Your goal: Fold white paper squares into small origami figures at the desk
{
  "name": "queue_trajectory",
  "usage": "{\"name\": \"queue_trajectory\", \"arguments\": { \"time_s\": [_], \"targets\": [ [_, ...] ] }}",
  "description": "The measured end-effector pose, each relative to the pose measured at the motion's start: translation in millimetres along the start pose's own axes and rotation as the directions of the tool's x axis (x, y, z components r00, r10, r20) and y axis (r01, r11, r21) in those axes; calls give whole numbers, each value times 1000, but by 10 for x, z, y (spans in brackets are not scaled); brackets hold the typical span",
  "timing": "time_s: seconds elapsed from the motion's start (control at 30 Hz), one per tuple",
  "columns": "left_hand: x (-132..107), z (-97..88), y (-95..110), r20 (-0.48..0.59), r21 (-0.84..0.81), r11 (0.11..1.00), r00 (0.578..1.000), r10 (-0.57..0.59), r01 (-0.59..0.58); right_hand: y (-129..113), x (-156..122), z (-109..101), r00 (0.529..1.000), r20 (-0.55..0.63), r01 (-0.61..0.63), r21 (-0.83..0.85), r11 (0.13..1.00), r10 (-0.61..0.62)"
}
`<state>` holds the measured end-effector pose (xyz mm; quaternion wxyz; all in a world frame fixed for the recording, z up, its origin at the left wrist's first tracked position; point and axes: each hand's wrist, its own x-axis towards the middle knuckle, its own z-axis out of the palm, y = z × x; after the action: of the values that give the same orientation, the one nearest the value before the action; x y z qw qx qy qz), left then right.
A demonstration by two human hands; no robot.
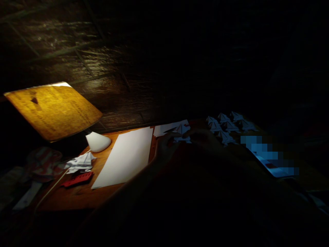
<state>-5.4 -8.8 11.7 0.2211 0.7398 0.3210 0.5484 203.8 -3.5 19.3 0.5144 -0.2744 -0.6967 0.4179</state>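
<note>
The left hand and right hand are showing dimly, held apart above the wooden table, and it is too dark to tell whether either is gripping the white origami frog just beyond them. A blank paper sheet is lying to their left, folded paper frogs are clustering to their right, and a lamp shade is glowing farther left

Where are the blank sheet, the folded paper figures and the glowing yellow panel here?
Blank white sheet [123, 157], head view, point on its middle.
Folded paper figures [223, 118], head view, point on one figure in the group.
Yellow printed panel [52, 111], head view, point on its lit face.
</note>
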Motion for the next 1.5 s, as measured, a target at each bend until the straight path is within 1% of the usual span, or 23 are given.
{"name": "queue_trajectory", "arguments": {
  "time_s": [0.13, 0.27, 0.4, 0.47, 0.63, 0.77, 0.83, 0.87, 0.93, 1.03, 1.07, 1.13, 1.2, 1.23, 1.3, 1.4, 1.47, 1.5],
  "targets": [
    [-8, 0, 22, -7, 0, 1000, 1000, 24, -24, -14, -2, -11, 1000, -5, 14, -5, 1000, -14],
    [-27, 7, -1, -45, -2, 1000, 999, 0, 0, -73, -32, 18, 1000, 4, 24, -46, 999, -24],
    [-35, 9, -3, -69, 24, 998, 996, -49, 51, -72, -63, 14, 996, 38, 87, -151, 985, -82],
    [-32, 11, 8, -68, 61, 996, 996, -53, 57, -35, -72, -14, 994, 61, 106, -217, 970, -95],
    [-20, 8, -20, -47, 178, 984, 999, 1, 7, 15, -92, -70, 992, 121, 79, -437, 896, -28],
    [-19, -8, -110, -29, 280, 959, 998, 61, -50, 64, -84, -73, 993, 111, 88, -535, 840, -34],
    [-20, -14, -148, 9, 318, 945, 997, 79, -78, 152, -66, -93, 994, 92, 105, -606, 788, -61],
    [-22, -15, -162, 36, 331, 939, 996, 83, -90, 206, -57, -112, 995, 73, 104, -656, 747, -75],
    [-28, -18, -180, 89, 342, 933, 992, 86, -111, 302, -44, -157, 996, 29, 77, -737, 671, -83],
    [-43, -34, -191, 205, 331, 930, 974, 98, -163, 335, -53, -207, 996, 78, 86, -793, 603, -40],
    [-48, -44, -190, 261, 320, 929, 960, 105, -188, 308, -63, -212, 994, 110, 103, -801, 590, -25],
    [-60, -73, -178, 383, 304, 923, 918, 109, -236, 210, -81, -201, 984, 176, 147, -811, 566, -4],
    [-70, -105, -149, 476, 313, 913, 875, 88, -262, 85, -90, -170, 967, 253, 204, -832, 515, 25],
    [-74, -121, -128, 503, 326, 907, 861, 74, -268, 24, -88, -151, 957, 287, 230, -847, 479, 49],
    [-78, -144, -77, 529, 357, 892, 847, 51, -277, -79, -78, -115, 924, 361, 278, -860, 428, 126],
    [-76, -163, -2, 581, 390, 868, 813, 29, -309, -156, -63, -76, 896, 377, 271, -884, 381, 235],
    [-72, -166, 28, 617, 413, 844, 787, 16, -341, -160, -63, -64, 889, 370, 265, -896, 357, 270],
    [-72, -166, 36, 625, 428, 832, 780, 9, -352, -155, -66, -62, 884, 374, 269, -897, 350, 280]
  ]
}}
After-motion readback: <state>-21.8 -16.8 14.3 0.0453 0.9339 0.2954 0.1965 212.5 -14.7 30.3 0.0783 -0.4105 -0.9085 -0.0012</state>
